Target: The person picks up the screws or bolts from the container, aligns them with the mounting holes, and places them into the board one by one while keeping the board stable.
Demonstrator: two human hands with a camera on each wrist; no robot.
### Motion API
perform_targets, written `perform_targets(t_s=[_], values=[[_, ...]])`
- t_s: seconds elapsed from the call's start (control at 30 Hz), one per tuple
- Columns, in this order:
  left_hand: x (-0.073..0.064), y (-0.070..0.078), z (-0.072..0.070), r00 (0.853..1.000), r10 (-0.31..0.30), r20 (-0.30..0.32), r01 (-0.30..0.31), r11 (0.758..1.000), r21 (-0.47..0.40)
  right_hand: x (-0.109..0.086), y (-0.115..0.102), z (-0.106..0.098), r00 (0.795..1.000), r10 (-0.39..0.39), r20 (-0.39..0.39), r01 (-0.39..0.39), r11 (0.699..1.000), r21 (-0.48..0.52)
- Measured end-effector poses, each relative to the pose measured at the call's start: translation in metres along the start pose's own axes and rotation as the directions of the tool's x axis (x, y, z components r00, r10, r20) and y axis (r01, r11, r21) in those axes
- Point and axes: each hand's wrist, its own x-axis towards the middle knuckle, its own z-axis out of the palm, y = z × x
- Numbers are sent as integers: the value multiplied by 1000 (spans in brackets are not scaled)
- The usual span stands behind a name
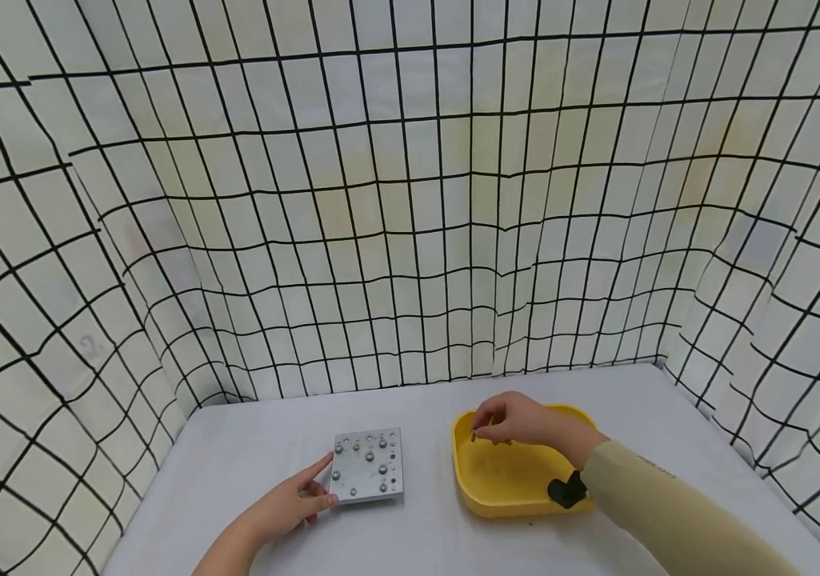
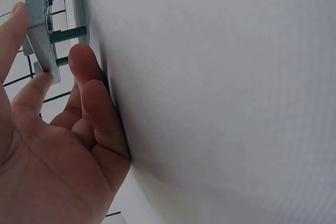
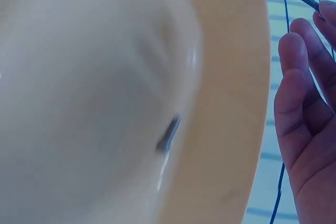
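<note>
A square silver metal plate (image 1: 374,500) sits left of centre on the table, with several bolts set in its holes. My left hand (image 1: 287,506) grips its left corner with thumb and fingers. Threaded bolt ends (image 2: 68,34) stick out below the plate in the left wrist view, close to the curled fingers of the left hand (image 2: 63,140). Over the yellow tub (image 1: 499,506), my right hand (image 1: 518,419) pinches a small screw (image 3: 308,0) between thumb and fingertip, its threaded end showing. Another screw (image 3: 169,135) lies inside the tub, blurred.
The table (image 1: 237,448) has a white cover. White walls with a black grid (image 1: 410,240) close it in at the back and both sides. A dark object (image 1: 566,490) shows beside the right sleeve, over the tub's near right corner.
</note>
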Motion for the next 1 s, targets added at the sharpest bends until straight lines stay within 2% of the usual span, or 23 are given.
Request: perform_targets(t_s=[0.53, 0.83, 1.0], values=[[-1, 0, 0, 1000, 14, 8, -14, 1000, 14, 47, -57, 64, 994, -98, 49, 96, 995, 33], [-2, -1, -2, 1000, 17, 15, -17, 1000, 5, 61, -71, 87, 992, -92, 86, 92, 996, 6], [-1, -3, -2, 1000, 20, 21, -20, 1000, 3, 65, -72, 94, 993, -75, 90, 82, 994, -75]])
